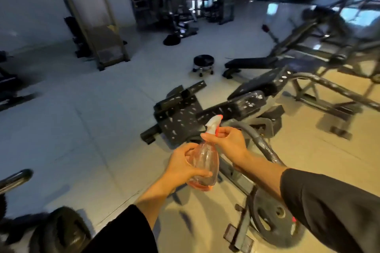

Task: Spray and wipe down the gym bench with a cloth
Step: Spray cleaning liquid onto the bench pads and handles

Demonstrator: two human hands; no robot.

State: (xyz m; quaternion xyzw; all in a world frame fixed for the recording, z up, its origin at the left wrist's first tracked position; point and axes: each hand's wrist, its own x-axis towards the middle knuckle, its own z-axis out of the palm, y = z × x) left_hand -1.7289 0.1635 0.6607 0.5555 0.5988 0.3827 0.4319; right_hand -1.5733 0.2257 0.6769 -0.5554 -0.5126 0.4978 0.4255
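Nearest the camera, two dark sleeves [127, 232] frame the bottom of the view, bare forearms reaching forward from them. At the lower left lie blurred dark weight plates [61, 230] and the end of a black bar [15, 178]. Moving right, the left hand [183, 167] wraps around the body of a clear, pink-tinted spray bottle [205, 165], its thumb across the front and its fingers curled behind, so the bottle is firmly held and stands roughly upright above the pale tiled floor [82, 129]. Just to the right, the right hand [226, 142] closes on the bottle's neck below the white trigger head, whose orange nozzle tip points up and away; thumb and fingers pinch that collar. Beyond the hands sits the gym bench [246, 96], a black padded piece tilted on a scuffed dark frame, with a flaked black footplate [181, 117] to its left; the bottle is in front of it and not touching it. A curved grey tube of the frame runs beneath the right wrist. Further back stand a small round black stool [203, 62] on castors and a flat black bench [250, 61]. At the lower right a weight plate [273, 217] leans against a metal stand. The far machines are too blurred to make out.
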